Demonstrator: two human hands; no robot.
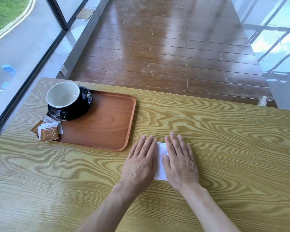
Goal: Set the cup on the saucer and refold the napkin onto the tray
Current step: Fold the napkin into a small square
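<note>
A black cup (64, 97) with a white inside stands on a black saucer (85, 104) at the far left corner of a brown wooden tray (107, 124). To the right of the tray, a folded white napkin (160, 164) lies on the table. My left hand (140, 163) and my right hand (179, 162) lie flat on it with fingers spread, palms down. Only a narrow strip of napkin shows between the hands; the hands cover the remainder.
Three brown and white sugar packets (48, 130) lie over the tray's near left corner. The light wooden table (224, 139) ends at a far edge above a plank floor. A window wall runs along the left side.
</note>
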